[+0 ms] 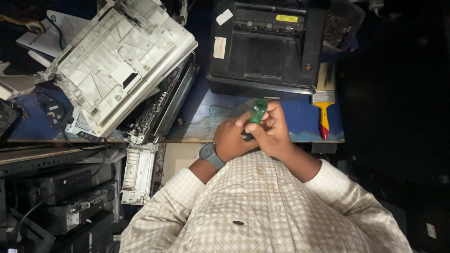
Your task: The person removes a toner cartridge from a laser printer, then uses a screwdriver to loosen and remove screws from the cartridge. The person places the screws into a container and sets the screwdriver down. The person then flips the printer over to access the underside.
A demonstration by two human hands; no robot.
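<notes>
Both hands together over the desk's near edge, at about 6 o'clock from the black printer [265,47]. Green-handled screwdriver [257,111] upright between them: right hand [274,131] with its grip wrapped about the handle, left hand [232,140] cupped against the lower part, grip closed round the dark shaft end; tip hidden, cannot tell what it bears on, if anything. Grey wristwatch [212,154] on the left wrist. Judged state of work: black printer closed and seemingly whole, no screw or panel visibly off it, tool held clear of it and not engaged; so the job on that unit looks barely begun, if begun. By contrast, at 10 o'clock a white printer casing [119,61] upturned, ribbed underside showing, with a stripped metal frame [164,110] beside it and a loose white panel [137,173] hanging off the edge at 8 o'clock: that unit looks already taken apart. Desk [206,117] blue, paint worn through near the front. Paintbrush [324,100], red and yellow handle, at 3 o'clock of the hands; dark tub of small parts [340,26] at 1 o'clock. Room dim, right side black; more equipment stacked low at 8 o'clock.
</notes>
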